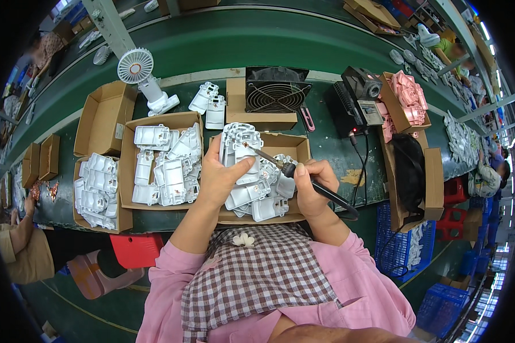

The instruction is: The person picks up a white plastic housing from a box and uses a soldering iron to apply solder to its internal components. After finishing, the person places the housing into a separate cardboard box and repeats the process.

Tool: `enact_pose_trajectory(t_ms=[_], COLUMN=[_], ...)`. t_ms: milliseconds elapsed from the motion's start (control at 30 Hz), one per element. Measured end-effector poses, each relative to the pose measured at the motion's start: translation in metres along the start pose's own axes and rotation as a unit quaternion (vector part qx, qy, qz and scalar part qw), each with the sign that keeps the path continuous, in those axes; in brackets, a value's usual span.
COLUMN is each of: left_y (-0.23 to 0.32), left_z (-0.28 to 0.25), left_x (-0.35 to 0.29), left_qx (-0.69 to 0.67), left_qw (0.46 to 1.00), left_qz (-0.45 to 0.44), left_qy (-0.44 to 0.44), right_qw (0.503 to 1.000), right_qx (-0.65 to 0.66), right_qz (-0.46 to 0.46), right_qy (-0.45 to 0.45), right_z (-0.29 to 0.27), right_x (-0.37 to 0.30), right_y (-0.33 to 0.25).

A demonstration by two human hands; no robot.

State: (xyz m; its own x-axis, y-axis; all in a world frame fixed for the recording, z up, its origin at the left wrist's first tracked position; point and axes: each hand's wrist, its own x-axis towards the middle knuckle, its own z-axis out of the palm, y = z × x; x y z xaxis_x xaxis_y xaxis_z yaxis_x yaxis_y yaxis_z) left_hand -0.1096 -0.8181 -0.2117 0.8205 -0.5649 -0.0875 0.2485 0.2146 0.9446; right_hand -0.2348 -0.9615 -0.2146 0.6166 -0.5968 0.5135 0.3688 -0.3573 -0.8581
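L hand (218, 174) clamped white casing (233, 147) over cardboard box (301, 150) of similar pcs (269, 209); R hand (315, 191), fingers curled, gripped soldering iron (288, 170), tip at casing. Blk fan (277, 91) blocked space behind box; wht fan (135, 66) back L.

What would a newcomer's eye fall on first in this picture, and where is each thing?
First, in the middle, the left hand holds a white plastic casing, while the right hand points a black-handled soldering iron at it. Next, glossy pink plastic parts stand out in a cardboard box on the right. Also striking is the round-headed white plastic fan, upright at the back, left of centre.
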Motion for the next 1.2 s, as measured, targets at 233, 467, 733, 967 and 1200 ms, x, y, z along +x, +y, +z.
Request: enact_pose_trajectory(t_ms=[233,467,733,967,1200], left_y=[0.0027,0.0024,0.0044,0.0036,0.0077], left_z=[0.0013,0.0012,0.0032,0.0033,0.0059], left_x=[-0.0011,-0.0008,-0.0020,-0.0021,-0.0042], left_qx=[0.010,0.008,-0.011,0.005,-0.014], left_qw=[1.000,1.000,1.000,1.000,1.000], left_qz=[-0.004,-0.006,-0.015,-0.013,-0.024], left_qy=[0.001,0.001,-0.008,-0.005,-0.008], right_qw=[1.000,1.000,0.997,0.998,0.998], right_qx=[-0.006,0.008,0.058,0.051,0.040], right_qz=[0.010,0.011,0.036,0.041,0.036], right_qy=[0.001,0.005,0.037,0.021,0.019], right_z=[0.0003,0.0011,0.0007,0.0024,0.0018], right_x=[-0.0002,0.0000,-0.0021,-0.0008,-0.0011], right_y=[0.0005,0.0020,0.0057,0.0032,0.0051])
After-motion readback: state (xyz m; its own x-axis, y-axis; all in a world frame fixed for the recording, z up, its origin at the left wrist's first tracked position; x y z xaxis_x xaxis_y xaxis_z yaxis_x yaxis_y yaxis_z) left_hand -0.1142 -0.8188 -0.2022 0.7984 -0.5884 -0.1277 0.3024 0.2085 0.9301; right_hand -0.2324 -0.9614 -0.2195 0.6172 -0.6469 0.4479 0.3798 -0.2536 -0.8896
